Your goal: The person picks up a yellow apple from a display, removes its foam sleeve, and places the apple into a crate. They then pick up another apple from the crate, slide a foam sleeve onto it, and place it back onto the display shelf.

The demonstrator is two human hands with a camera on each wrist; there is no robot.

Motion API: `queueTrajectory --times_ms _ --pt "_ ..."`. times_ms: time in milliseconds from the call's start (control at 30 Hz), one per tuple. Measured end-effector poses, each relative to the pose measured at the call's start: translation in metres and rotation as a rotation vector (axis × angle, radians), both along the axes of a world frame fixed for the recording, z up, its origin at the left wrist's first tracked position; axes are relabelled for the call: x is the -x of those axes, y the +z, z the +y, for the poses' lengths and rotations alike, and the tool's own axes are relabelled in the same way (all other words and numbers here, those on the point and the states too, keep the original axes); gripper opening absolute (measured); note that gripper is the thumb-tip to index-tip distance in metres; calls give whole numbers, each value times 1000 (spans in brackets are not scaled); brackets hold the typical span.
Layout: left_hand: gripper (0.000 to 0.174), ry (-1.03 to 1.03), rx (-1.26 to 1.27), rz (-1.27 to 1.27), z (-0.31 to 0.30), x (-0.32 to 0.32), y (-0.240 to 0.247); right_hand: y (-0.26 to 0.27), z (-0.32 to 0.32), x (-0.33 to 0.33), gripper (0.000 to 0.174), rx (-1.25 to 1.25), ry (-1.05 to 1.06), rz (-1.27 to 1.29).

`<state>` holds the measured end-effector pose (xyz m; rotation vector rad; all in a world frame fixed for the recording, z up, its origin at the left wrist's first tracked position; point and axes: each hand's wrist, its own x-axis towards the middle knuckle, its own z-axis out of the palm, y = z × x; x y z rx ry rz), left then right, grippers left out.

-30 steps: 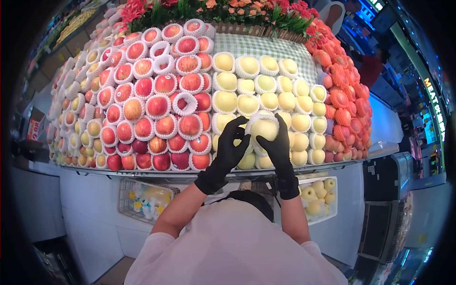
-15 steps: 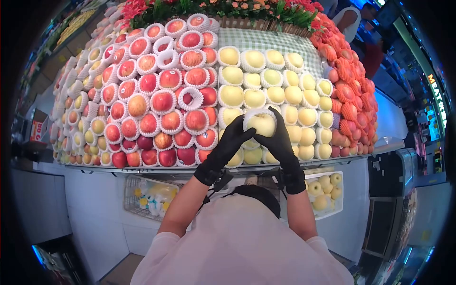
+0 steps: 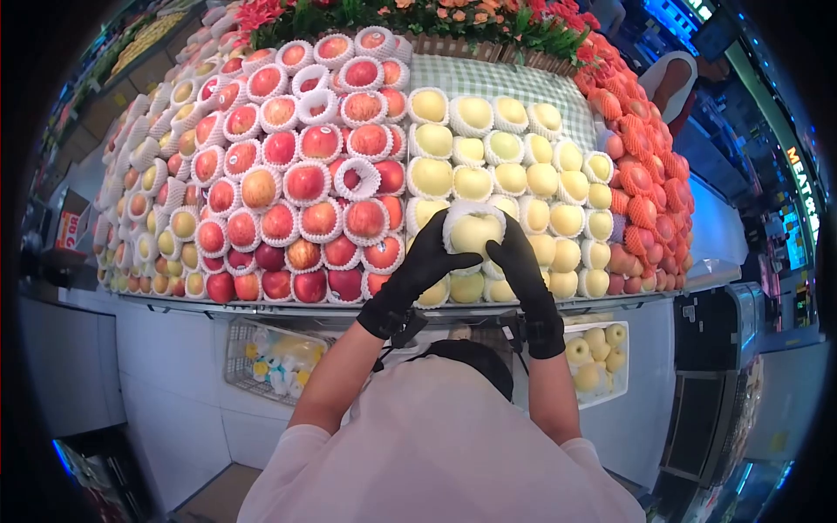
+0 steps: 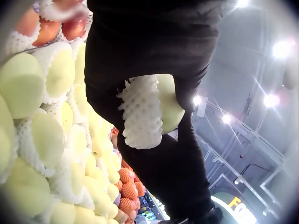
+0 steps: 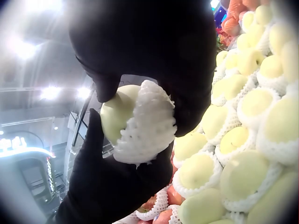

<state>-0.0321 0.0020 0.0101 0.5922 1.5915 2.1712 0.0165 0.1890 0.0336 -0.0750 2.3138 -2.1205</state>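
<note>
Fruit stand (image 3: pixel 218 307) sits below. Left hand (image 3: pixel 425 261) and right hand (image 3: pixel 521 266) clamp one sleeved fruit (image 3: pixel 476 233) between them, over pale rows (image 3: pixel 510 177). Red apples (image 3: pixel 305 183) left of pale rows, orange-net fruit (image 3: pixel 641 180) right, checked cloth (image 3: pixel 488 80) behind.

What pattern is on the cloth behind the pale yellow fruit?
The cloth is checked in green and white, best seen in the head view.

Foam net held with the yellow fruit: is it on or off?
On: the foam net wraps one side of the yellow fruit between left hand and right hand; the other side is bare.
</note>
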Motion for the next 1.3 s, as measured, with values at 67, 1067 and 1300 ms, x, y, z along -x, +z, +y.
queueTrajectory --times_ms 67,1067,1300 --pt "83 30 -5 49 1 2 -6 -1 0 1 64 -58 2 27" --pt "68 78 -49 -9 15 1 -17 -5 6 -5 39 -316 -283 129" --pt "60 7 -157 -204 10 3 -10 -13 15 -9 41 189 -213 -81"
